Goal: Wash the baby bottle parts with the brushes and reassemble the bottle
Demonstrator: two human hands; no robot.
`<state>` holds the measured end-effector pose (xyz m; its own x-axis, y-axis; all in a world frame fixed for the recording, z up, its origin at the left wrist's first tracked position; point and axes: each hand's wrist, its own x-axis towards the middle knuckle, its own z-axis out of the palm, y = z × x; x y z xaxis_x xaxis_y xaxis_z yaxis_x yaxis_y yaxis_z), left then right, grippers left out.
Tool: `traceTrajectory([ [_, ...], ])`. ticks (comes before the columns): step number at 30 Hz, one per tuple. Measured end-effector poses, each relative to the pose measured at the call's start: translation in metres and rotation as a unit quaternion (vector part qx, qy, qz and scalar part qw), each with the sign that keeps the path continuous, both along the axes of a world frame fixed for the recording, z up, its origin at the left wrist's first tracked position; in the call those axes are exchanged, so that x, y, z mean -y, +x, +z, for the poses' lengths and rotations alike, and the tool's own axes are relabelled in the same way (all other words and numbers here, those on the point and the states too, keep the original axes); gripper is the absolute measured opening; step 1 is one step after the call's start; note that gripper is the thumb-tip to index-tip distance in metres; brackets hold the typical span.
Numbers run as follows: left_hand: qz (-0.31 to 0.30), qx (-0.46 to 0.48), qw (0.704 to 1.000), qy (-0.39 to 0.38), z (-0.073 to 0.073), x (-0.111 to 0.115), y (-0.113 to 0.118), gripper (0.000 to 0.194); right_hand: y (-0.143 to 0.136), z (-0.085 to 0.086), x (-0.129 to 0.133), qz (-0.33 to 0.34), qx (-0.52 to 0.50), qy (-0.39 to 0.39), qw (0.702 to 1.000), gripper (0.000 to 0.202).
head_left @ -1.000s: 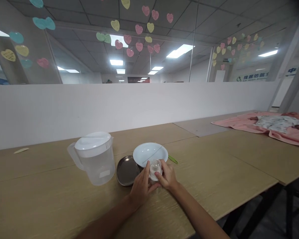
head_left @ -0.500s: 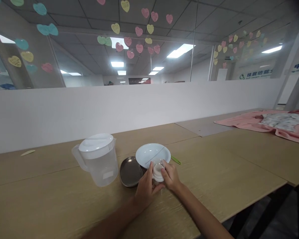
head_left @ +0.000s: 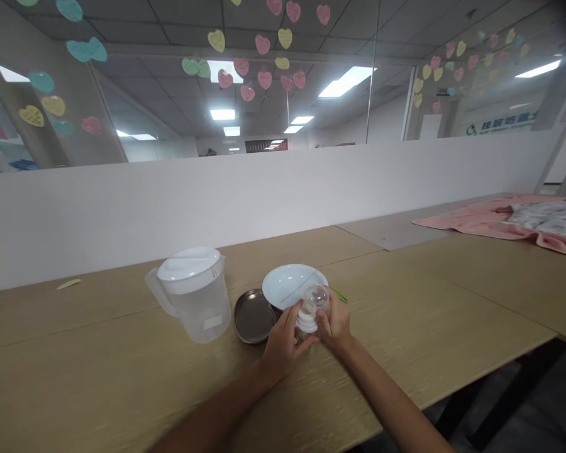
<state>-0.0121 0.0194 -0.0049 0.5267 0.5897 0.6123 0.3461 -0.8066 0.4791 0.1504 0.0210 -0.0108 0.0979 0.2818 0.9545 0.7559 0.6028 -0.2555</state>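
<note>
My left hand [head_left: 285, 340] is wrapped round a small baby bottle with a white collar [head_left: 307, 321]; most of its body is hidden by the fingers. My right hand [head_left: 336, 319] grips a clear domed cap [head_left: 317, 295], which sits tilted just above and to the right of the collar. Whether cap and collar still touch is hard to make out. Just beyond the hands stands a white bowl [head_left: 287, 281] with a thin stick-like line across it. A dark metal tray [head_left: 253, 318] lies left of the bottle, partly under the bowl's rim.
A clear plastic jug [head_left: 198, 308] with a white lid stands on the left of the wooden table [head_left: 122, 384]. Behind the bowl's right side a green handle [head_left: 340, 295] pokes out. A pink cloth [head_left: 481, 217] lies far right. A white wall [head_left: 245, 201] closes the back.
The clear cap has come up and tilted to the right in my right hand, showing more of the white collar. My left hand keeps its hold. The camera view has shifted slightly.
</note>
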Motion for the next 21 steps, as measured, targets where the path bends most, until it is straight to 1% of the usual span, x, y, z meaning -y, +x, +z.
traceTrajectory([
  [2, -0.004, 0.003, 1.000, 0.006, 0.001, 0.000, 0.001, 0.061, 0.001, -0.002, -0.001, 0.000, 0.005, 0.016, 1.000, 0.049],
  [4, -0.003, 0.002, 1.000, 0.005, 0.001, 0.001, 0.002, 0.061, 0.000, -0.003, -0.001, 0.007, 0.002, 0.015, 1.000, 0.050],
  [7, 0.003, 0.001, 1.000, -0.004, 0.000, 0.001, 0.002, 0.062, -0.002, -0.004, -0.001, 0.022, -0.019, 0.008, 1.000, 0.052],
  [9, 0.008, 0.003, 1.000, -0.005, -0.001, 0.002, 0.001, 0.063, -0.002, -0.006, -0.001, 0.035, -0.040, 0.023, 0.998, 0.053],
  [11, 0.014, 0.007, 1.000, 0.000, -0.003, 0.002, 0.001, 0.064, -0.003, -0.006, -0.002, 0.039, -0.075, 0.050, 0.995, 0.053],
  [13, 0.017, 0.003, 1.000, 0.004, -0.003, 0.001, 0.001, 0.066, -0.003, -0.004, -0.003, 0.026, -0.140, 0.070, 0.987, 0.055],
  [14, 0.016, 0.000, 1.000, 0.004, -0.004, 0.001, 0.001, 0.066, -0.003, -0.001, -0.004, 0.021, -0.178, 0.066, 0.982, 0.056],
  [16, 0.017, -0.005, 1.000, 0.000, -0.004, 0.001, 0.001, 0.067, -0.002, 0.005, -0.006, 0.014, -0.243, 0.023, 0.970, 0.059],
  [17, 0.017, -0.007, 1.000, -0.004, -0.003, 0.001, 0.001, 0.067, -0.001, 0.007, -0.008, 0.016, -0.262, -0.019, 0.965, 0.059],
  [19, 0.020, -0.008, 1.000, -0.017, -0.003, 0.002, 0.001, 0.067, 0.003, 0.008, -0.012, 0.040, -0.281, -0.126, 0.951, 0.059],
  [21, 0.024, -0.007, 0.999, -0.033, -0.002, 0.003, 0.001, 0.067, 0.007, 0.005, -0.019, 0.081, -0.309, -0.208, 0.924, 0.058],
])
